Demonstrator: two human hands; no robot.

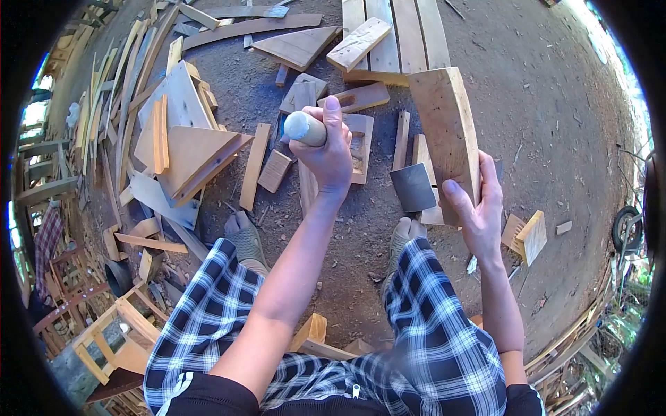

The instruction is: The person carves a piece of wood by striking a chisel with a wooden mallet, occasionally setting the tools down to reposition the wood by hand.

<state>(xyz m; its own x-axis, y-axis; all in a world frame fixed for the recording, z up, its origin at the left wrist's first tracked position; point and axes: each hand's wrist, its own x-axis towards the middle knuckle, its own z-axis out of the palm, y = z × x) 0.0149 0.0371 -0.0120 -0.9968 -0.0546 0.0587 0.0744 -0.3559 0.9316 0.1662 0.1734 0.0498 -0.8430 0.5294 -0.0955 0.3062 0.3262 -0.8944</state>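
Note:
My left hand point(326, 154) is closed around a thick round handle point(305, 129), its pale blunt end tilted up toward me. The rest of the tool under the fist is hidden, so its kind does not show. On the right, my right hand point(479, 208) grips the lower end of a thick wooden block point(444, 132), thumb on the broad face and fingers round the edge. The block stands tilted, its face marked with small dark holes. Beside its lower left edge shows a flat dark grey square piece point(413, 188).
Below my hands lie a hollowed wooden piece point(359, 145) and a small block point(275, 171). Triangular boards point(201, 156) are piled at left. A slatted wooden surface point(409, 38) stands ahead. A brush-like wooden piece point(533, 238) and a wheel point(626, 229) are at right.

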